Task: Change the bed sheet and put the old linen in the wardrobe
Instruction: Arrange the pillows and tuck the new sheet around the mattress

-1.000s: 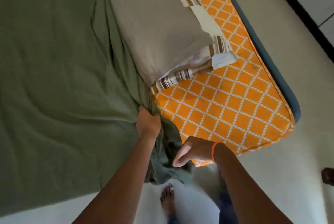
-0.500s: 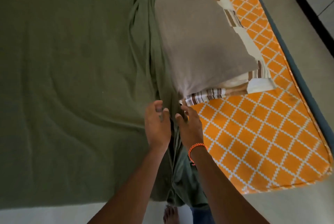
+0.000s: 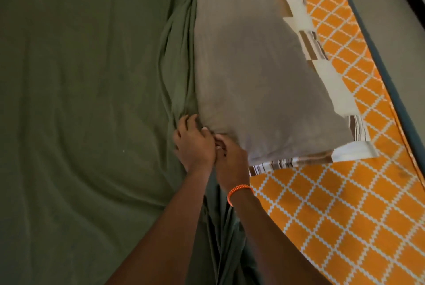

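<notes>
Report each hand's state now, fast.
Left hand: fingers curled, gripping the green sheet beside the pillow.
Right hand: at the pillow's corner; grip cannot be told.

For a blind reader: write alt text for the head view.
Both hands, left hand and right hand, meet at the near corner of a grey pillow, beside bunched green sheet. The pillow lies on a striped pillow, over an orange-patterned mattress.
</notes>
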Tool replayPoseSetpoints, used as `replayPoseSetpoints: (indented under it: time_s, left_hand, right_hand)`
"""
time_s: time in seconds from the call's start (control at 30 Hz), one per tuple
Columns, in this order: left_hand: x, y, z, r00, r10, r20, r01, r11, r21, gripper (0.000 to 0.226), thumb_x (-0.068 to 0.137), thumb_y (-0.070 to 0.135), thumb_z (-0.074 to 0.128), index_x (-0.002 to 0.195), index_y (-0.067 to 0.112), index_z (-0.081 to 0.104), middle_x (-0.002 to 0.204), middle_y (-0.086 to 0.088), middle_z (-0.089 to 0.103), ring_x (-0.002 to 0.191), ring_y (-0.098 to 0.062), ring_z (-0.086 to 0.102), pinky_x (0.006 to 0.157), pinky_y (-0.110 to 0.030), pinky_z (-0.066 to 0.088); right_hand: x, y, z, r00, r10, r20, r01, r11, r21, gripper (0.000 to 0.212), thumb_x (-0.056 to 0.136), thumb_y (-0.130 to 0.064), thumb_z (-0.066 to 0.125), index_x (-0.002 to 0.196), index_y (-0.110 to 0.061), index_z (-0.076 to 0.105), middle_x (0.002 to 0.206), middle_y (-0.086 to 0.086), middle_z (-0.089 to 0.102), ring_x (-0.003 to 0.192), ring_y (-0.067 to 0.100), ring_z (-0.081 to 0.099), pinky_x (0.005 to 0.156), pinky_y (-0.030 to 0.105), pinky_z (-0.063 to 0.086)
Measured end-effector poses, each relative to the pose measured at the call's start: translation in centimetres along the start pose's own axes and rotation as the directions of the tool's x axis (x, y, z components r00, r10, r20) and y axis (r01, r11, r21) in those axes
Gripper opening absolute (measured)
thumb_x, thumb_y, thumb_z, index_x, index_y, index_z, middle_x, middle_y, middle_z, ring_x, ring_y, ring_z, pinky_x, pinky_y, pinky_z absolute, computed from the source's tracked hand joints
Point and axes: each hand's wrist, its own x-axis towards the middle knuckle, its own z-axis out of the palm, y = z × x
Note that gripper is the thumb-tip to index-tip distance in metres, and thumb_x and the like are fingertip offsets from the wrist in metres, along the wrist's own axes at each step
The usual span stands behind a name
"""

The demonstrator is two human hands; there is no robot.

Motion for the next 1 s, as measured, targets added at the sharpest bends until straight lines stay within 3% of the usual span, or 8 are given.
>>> replayPoseSetpoints:
  time_s: [0.1,0.3,0.4,0.47,0.53,0.7,0.8,1.0]
  left_hand:
    - [2.8,-1.0,1.0,0.959,-0.226,0.172,0.237,0.97,-0.047,0.067,0.105,0.042,0.056,0.163,0.019,0.032,0.17,0.0,0.026,0.151,-0.033,0.031,0.118,-0.052,0.033]
    - [6.3,-3.2,2.3,0.942,-0.28,0.184,0.24,0.948,0.21,0.057,0.101,0.038,0.06,0.151,0.016,0.043,0.159,-0.007,0.043,0.143,-0.035,0.04,0.11,-0.053,0.036]
    - [6.9,-1.1,1.6,0.988,-0.032,-0.149,0.071,0.961,0.268,0.039,0.097,0.026,0.065,0.132,0.017,0.051,0.131,-0.011,0.056,0.12,-0.032,0.051,0.092,-0.044,0.041]
    - [7.3,0.6,1.4,0.943,0.257,-0.212,-0.26,0.966,0.016,0.031,0.098,0.017,0.061,0.128,0.015,0.054,0.122,-0.009,0.056,0.108,-0.024,0.055,0.086,-0.034,0.045]
    - [7.8,2.3,1.1,0.929,0.344,-0.136,-0.37,0.866,-0.335,0.03,0.099,0.023,0.061,0.127,0.013,0.057,0.121,-0.004,0.054,0.105,-0.016,0.056,0.089,-0.03,0.05]
    - [12.1,2.7,2.9,0.976,-0.028,0.214,0.093,0.949,-0.301,0.065,0.101,0.03,0.067,0.155,0.006,0.04,0.154,-0.018,0.04,0.141,-0.037,0.04,0.118,-0.044,0.034]
    - [14.4,2.3,3.1,0.897,-0.178,0.404,0.338,0.865,-0.37,0.098,0.091,0.043,0.079,0.163,0.006,0.023,0.165,-0.018,0.034,0.149,-0.034,0.038,0.118,-0.037,0.034]
    - [15.5,-0.3,2.7,0.799,-0.159,0.58,0.514,0.68,-0.522,0.141,0.043,0.067,0.098,0.161,0.018,0.038,0.161,-0.002,0.046,0.145,-0.02,0.048,0.123,-0.043,0.038]
  right_hand:
    - [1.8,-0.7,1.7,0.985,0.072,0.16,-0.085,0.993,0.079,0.043,0.101,-0.006,0.047,0.137,-0.02,0.067,0.128,-0.003,0.072,0.117,0.009,0.066,0.107,0.036,0.053]
    - [5.3,-3.2,3.3,0.996,-0.065,0.067,0.071,0.993,-0.095,0.043,0.097,-0.003,0.052,0.136,-0.014,0.065,0.131,0.002,0.069,0.121,0.015,0.062,0.108,0.03,0.048]
    - [7.4,-4.8,3.9,0.98,-0.194,-0.035,0.182,0.959,-0.215,0.038,0.093,-0.004,0.052,0.126,-0.01,0.069,0.128,0.007,0.068,0.122,0.023,0.06,0.108,0.039,0.049]
    - [8.9,-6.2,3.7,0.95,-0.287,-0.124,0.237,0.919,-0.316,0.034,0.09,-0.007,0.051,0.117,-0.007,0.071,0.127,0.01,0.068,0.123,0.029,0.057,0.106,0.046,0.049]
    - [11.3,-7.8,2.5,0.897,-0.379,-0.228,0.24,0.85,-0.468,0.032,0.089,-0.011,0.058,0.118,-0.009,0.071,0.137,0.01,0.064,0.13,0.032,0.051,0.109,0.047,0.046]
    - [19.4,-10.3,-4.0,0.84,-0.27,-0.472,-0.198,0.656,-0.729,0.113,0.071,-0.059,0.082,0.162,-0.021,0.026,0.168,0.018,0.025,0.155,0.037,0.023,0.122,0.06,0.022]
    - [22.5,-10.5,-6.4,0.865,-0.044,-0.5,-0.353,0.654,-0.669,0.148,0.053,-0.073,0.085,0.165,-0.03,-0.002,0.156,0.024,0.038,0.144,0.043,0.038,0.115,0.07,0.022]
    - [23.6,-10.0,-9.0,0.956,-0.005,-0.293,-0.171,0.804,-0.569,0.092,0.075,-0.056,0.083,0.152,-0.032,0.038,0.128,0.016,0.064,0.12,0.042,0.058,0.095,0.049,0.047]
